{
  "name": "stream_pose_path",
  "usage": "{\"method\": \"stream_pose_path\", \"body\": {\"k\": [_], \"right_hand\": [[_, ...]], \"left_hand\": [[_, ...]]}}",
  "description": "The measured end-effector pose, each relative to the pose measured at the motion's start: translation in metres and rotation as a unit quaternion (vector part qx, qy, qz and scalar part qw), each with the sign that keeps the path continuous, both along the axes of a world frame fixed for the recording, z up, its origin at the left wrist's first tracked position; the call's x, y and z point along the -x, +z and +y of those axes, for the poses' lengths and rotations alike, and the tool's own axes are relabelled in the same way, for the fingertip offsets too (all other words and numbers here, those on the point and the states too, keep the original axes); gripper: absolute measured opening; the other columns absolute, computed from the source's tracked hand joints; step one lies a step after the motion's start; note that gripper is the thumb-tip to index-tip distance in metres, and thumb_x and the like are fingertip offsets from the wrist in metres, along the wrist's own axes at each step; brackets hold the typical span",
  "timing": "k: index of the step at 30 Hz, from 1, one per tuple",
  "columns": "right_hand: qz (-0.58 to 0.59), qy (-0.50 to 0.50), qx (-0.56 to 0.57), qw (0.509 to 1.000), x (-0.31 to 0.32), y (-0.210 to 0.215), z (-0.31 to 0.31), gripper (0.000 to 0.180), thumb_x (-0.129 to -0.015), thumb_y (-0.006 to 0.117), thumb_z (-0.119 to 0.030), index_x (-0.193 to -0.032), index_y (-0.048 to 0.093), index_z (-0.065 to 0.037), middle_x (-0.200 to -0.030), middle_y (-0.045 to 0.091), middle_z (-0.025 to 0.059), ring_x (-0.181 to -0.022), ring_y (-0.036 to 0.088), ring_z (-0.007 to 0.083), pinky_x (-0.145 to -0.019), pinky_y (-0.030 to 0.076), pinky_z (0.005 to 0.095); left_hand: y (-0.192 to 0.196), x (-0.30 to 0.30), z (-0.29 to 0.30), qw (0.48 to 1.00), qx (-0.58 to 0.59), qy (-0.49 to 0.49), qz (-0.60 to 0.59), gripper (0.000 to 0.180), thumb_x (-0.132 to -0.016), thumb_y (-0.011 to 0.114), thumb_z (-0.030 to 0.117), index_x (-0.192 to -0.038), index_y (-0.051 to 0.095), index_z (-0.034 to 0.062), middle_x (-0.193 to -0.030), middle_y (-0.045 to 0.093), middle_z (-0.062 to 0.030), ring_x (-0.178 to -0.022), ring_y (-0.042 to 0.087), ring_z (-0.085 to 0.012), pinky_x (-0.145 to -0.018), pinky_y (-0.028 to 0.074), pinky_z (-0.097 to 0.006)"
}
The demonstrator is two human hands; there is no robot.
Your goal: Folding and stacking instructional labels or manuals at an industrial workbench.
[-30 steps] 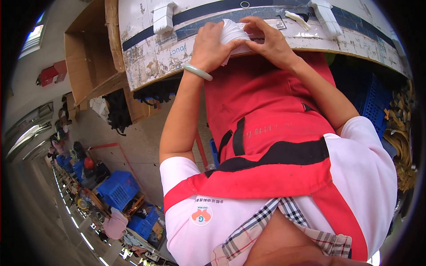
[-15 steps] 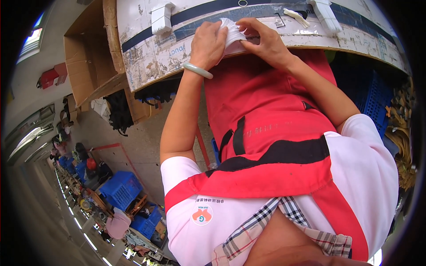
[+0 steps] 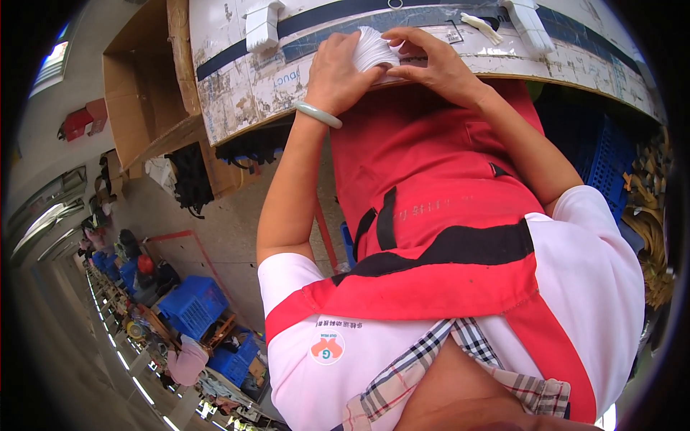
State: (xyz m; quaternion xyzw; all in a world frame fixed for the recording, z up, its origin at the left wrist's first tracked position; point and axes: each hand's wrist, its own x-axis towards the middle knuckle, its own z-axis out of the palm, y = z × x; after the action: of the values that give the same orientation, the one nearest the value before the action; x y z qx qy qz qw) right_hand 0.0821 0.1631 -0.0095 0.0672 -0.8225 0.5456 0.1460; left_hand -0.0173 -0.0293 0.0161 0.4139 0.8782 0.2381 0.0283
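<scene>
While the left hand grips the white stack at the table edge, the right hand has thumb and fingers parted beside it (touching, I can't tell); gentle, even pressure should keep the layers neat

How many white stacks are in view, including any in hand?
3: one stack in the left hand, a second stack on the table's left side, a third stack on its right. The loose white piece isn't counted. More may be hidden.
</scene>
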Motion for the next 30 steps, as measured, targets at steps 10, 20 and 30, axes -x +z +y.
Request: {"method": "stream_pose_path", "body": {"k": [10, 20, 30], "right_hand": [[-0.038, -0.039, 0.002, 0.999, 0.006, -0.005, 0.005, 0.017, -0.094, 0.064, -0.013, -0.106, 0.069, -0.001, -0.1, 0.066, 0.0081, -0.091, 0.063, 0.0178, -0.082, 0.051, 0.0285], [-0.024, -0.05, -0.034, 0.998, 0.006, -0.008, 0.003, 0.018, -0.093, 0.062, -0.007, -0.109, 0.068, 0.0, -0.104, 0.066, 0.0093, -0.093, 0.064, 0.0183, -0.084, 0.051, 0.0276], [0.002, -0.041, -0.066, 0.997, -0.01, -0.002, -0.002, 0.023, -0.092, 0.061, -0.005, -0.114, 0.065, -0.001, -0.105, 0.065, 0.0113, -0.09, 0.065, 0.023, -0.08, 0.051, 0.0298]], "left_hand": [[-0.003, 0.0, 0.0, 1.0, -0.019, 0.001, 0.008, 0.065, -0.072, 0.077, 0.034, -0.123, 0.059, -0.0023, -0.116, 0.059, -0.0195, -0.108, 0.054, -0.0378, -0.095, 0.045, -0.043], [0.0, -0.002, 0.0, 1.0, -0.004, -0.002, -0.002, 0.067, -0.075, 0.077, 0.029, -0.127, 0.055, -0.0069, -0.121, 0.058, -0.0205, -0.113, 0.054, -0.0373, -0.099, 0.044, -0.041], [0.001, -0.004, 0.001, 1.0, -0.004, 0.005, -0.004, 0.066, -0.074, 0.077, 0.025, -0.128, 0.054, -0.0073, -0.119, 0.057, -0.0183, -0.112, 0.054, -0.0352, -0.097, 0.045, -0.039]]}}
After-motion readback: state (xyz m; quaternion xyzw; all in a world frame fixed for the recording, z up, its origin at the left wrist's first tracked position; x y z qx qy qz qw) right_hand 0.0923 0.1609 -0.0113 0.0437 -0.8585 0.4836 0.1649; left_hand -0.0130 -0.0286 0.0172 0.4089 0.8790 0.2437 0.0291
